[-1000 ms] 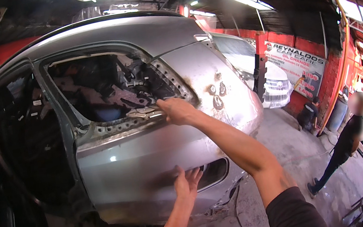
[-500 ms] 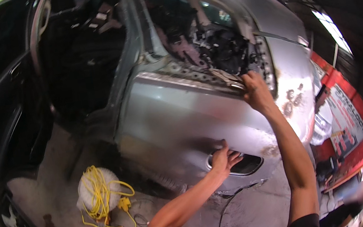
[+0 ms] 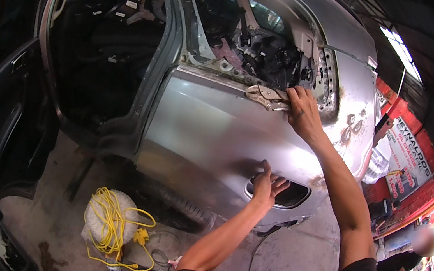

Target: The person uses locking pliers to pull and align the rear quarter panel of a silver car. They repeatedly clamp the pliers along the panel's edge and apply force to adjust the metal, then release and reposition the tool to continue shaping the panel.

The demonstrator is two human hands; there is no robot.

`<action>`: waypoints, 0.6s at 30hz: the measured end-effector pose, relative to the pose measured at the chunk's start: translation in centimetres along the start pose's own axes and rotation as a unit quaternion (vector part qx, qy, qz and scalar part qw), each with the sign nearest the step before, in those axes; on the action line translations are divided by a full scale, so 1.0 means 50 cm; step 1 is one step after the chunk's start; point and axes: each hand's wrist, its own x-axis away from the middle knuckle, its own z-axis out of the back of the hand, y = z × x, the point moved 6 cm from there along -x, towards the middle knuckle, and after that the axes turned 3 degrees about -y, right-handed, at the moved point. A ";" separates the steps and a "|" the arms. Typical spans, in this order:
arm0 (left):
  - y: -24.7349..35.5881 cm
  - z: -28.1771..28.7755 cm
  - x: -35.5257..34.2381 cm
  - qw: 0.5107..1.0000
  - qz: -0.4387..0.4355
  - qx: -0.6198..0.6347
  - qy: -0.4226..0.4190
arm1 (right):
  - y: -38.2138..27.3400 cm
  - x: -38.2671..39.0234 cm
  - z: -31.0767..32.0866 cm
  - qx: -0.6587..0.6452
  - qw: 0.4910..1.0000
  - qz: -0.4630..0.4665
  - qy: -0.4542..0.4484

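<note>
A silver car body panel [image 3: 210, 131] fills the middle of the view, with its window opening stripped bare. Metal locking pliers [image 3: 266, 97] are clamped on the upper edge of the panel. My right hand [image 3: 301, 110] grips the handle end of these pliers. My left hand [image 3: 266, 185] rests flat on the panel beside a dark oblong opening [image 3: 289, 195] low on it, fingers spread and holding nothing. Both forearms reach up from the lower edge.
A dark open car door [image 3: 0, 130] stands at the left. On the concrete floor lie a white sack [image 3: 107, 224] with a coiled yellow cord [image 3: 116, 231] on it. A person [image 3: 411, 252] stands at the lower right near a red wall.
The view has tilted and moved nearer to the panel. My right hand has closed on the locking pliers; my left hand stays on the panel by the oblong opening.
</note>
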 end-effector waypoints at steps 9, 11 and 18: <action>0.012 -0.012 0.040 1.000 -0.006 0.021 -0.002 | -0.001 -0.013 -0.028 0.005 0.998 -0.064 -0.016; 0.008 -0.015 0.039 1.000 0.002 0.026 -0.008 | 0.005 -0.010 -0.032 0.009 0.998 -0.069 -0.005; 0.027 -0.031 0.055 0.999 0.012 0.030 0.000 | 0.003 -0.016 -0.018 0.019 0.999 -0.014 0.038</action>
